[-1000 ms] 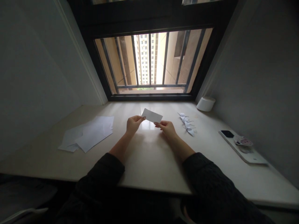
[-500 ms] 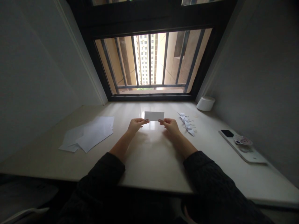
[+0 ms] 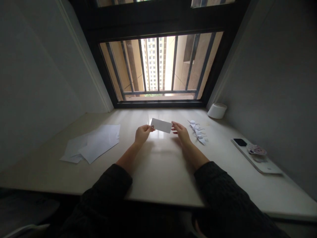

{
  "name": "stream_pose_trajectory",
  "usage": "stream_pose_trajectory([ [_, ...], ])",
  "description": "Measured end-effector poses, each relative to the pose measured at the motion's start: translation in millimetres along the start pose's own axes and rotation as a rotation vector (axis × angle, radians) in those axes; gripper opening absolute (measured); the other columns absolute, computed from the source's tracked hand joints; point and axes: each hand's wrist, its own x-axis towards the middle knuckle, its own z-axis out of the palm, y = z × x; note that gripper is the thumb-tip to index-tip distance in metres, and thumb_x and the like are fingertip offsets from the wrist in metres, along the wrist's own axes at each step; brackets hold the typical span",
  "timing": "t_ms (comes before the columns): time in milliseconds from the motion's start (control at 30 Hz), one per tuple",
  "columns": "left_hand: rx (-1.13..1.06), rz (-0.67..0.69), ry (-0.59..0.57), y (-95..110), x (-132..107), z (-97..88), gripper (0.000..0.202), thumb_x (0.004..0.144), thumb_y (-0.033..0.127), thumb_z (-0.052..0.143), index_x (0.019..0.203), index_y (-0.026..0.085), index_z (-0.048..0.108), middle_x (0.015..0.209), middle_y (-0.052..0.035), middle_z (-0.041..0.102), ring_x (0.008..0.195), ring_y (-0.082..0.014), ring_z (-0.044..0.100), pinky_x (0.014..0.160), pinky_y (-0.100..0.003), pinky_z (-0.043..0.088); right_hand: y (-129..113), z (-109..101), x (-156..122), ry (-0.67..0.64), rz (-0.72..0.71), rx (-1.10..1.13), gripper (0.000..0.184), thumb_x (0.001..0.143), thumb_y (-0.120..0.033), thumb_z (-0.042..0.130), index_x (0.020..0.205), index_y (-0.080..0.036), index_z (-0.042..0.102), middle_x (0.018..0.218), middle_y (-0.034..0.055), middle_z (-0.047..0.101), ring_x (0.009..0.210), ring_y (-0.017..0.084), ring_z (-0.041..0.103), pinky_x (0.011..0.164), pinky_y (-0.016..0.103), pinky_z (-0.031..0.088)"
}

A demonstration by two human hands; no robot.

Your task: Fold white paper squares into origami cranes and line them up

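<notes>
The small white paper (image 3: 160,125) is up over the middle of the desk (image 3: 163,178), between the two hands, on the side toward the window (image 3: 170,66). Half a second ago it sat nearly level, with a thumb at each lower corner; now it slants, its right end lower than its left, much as it did a second ago. The left hand (image 3: 142,134) pinches it near the lower left corner between thumb and fingers, in about the same place as before. The right hand (image 3: 182,135) has changed more: its thumb has left the lower right corner, and its fingertips are now at the right edge, up by the top corner, the fingers a little apart. Whether that grip presses on the paper or only brushes its edge, I cannot tell

The other things lie as they did in the earlier frames. Loose white sheets (image 3: 100,142) overlap on the left part of the desk; small folded paper shapes (image 3: 197,131) stand in a row just beyond the right hand; farther right is a phone (image 3: 250,158) with a round attachment (image 3: 256,149) on its back, and a white rounded object (image 3: 217,110) rests near the window corner
</notes>
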Motion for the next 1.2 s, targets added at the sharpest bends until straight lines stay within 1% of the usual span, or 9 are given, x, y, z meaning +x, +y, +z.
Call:
stream_pose_trajectory([
  [67, 0.199, 0.078, 0.029, -0.7, -0.6, -1.0, 0.034, 0.077, 0.051, 0.056, 0.075, 0.020, 0.068, 0.081, -0.0059, 0.072, 0.079, -0.0196, 0.064, 0.066, -0.027, 0.042, -3.4, -0.7, -0.7, 0.026, -0.068, -0.044, 0.050, 0.074, -0.056, 0.056, 0.108, -0.021, 0.065, 0.096, 0.0083, 0.069, 0.084, 0.021, 0.063, 0.070, 0.032, 0.048],
  [200, 0.483, 0.159, 0.053, 3.2, -5.2, -1.6, 0.030, 0.079, 0.052, 0.054, 0.075, 0.025, 0.069, 0.080, -0.0008, 0.071, 0.072, -0.0174, 0.062, 0.063, -0.026, 0.039, -9.3, 0.0, -6.8, -0.073, -0.160, -0.192, 0.040, 0.078, -0.053, 0.056, 0.099, -0.022, 0.070, 0.090, 0.0069, 0.071, 0.083, 0.021, 0.063, 0.073, 0.034, 0.047],
  [400, 0.526, 0.155, 0.056, 7.6, -8.9, -0.1, 0.030, 0.079, 0.052, 0.054, 0.075, 0.026, 0.069, 0.081, -0.0005, 0.071, 0.070, -0.0176, 0.061, 0.061, -0.027, 0.037, -15.1, 2.5, -19.4, -0.026, -0.522, -0.534, 0.026, 0.077, -0.044, 0.064, 0.097, -0.028, 0.072, 0.090, 0.0050, 0.070, 0.085, 0.022, 0.059, 0.078, 0.035, 0.046],
  [533, 0.480, 0.136, 0.070, 7.5, -9.0, -0.1, 0.033, 0.077, 0.054, 0.055, 0.073, 0.025, 0.070, 0.080, -0.0031, 0.071, 0.072, -0.0200, 0.061, 0.062, -0.028, 0.037, -19.4, 2.6, -24.6, -0.037, -0.627, -0.695, 0.027, 0.083, -0.042, 0.058, 0.103, -0.029, 0.070, 0.090, 0.0048, 0.071, 0.085, 0.022, 0.057, 0.077, 0.036, 0.045],
  [833, 0.191, -0.027, -0.035, 0.6, -2.7, 0.7, 0.034, 0.070, 0.052, 0.060, 0.070, 0.020, 0.071, 0.073, -0.0048, 0.071, 0.073, -0.0199, 0.062, 0.064, -0.028, 0.042, -20.4, 2.8, -25.4, -0.075, -0.702, -0.883, 0.031, 0.086, -0.042, 0.054, 0.110, -0.028, 0.067, 0.098, 0.0053, 0.071, 0.086, 0.024, 0.056, 0.075, 0.036, 0.044],
  [933, 0.124, -0.035, -0.049, -3.6, -0.9, 2.1, 0.038, 0.071, 0.054, 0.059, 0.070, 0.018, 0.070, 0.075, -0.0064, 0.072, 0.072, -0.0202, 0.063, 0.063, -0.027, 0.042, -21.9, 3.1, -25.8, -0.072, -0.718, -0.878, 0.024, 0.085, -0.040, 0.055, 0.100, -0.029, 0.070, 0.100, 0.0041, 0.070, 0.086, 0.024, 0.055, 0.074, 0.036, 0.043],
  [1000, 0.090, -0.015, -0.063, -3.6, -1.1, 2.5, 0.041, 0.071, 0.056, 0.058, 0.070, 0.017, 0.070, 0.077, -0.0077, 0.072, 0.074, -0.0208, 0.064, 0.064, -0.028, 0.042, -23.9, 3.4, -26.8, -0.033, -0.694, -0.884, 0.019, 0.084, -0.039, 0.057, 0.089, -0.028, 0.072, 0.087, 0.0049, 0.070, 0.083, 0.023, 0.055, 0.070, 0.034, 0.042],
  [1100, 0.019, -0.018, -0.131, 1.6, -2.1, 1.0, 0.050, 0.071, 0.063, 0.055, 0.080, 0.016, 0.070, 0.083, -0.0101, 0.072, 0.081, -0.0226, 0.065, 0.066, -0.028, 0.043, -26.5, 3.5, -28.0, 0.028, -0.577, -0.863, 0.019, 0.085, -0.037, 0.054, 0.084, -0.025, 0.070, 0.066, 0.0031, 0.065, 0.067, 0.020, 0.056, 0.061, 0.029, 0.039],
  [1200, -0.129, -0.141, -0.178, 9.8, -1.6, -3.2, 0.067, 0.075, 0.071, 0.042, 0.107, 0.016, 0.065, 0.089, -0.0121, 0.072, 0.087, -0.0239, 0.065, 0.067, -0.029, 0.044, -26.8, 3.1, -27.1, 0.009, -0.503, -0.748, 0.018, 0.087, -0.034, 0.051, 0.093, -0.024, 0.064, 0.070, 0.0011, 0.067, 0.062, 0.017, 0.059, 0.060, 0.027, 0.040],
])
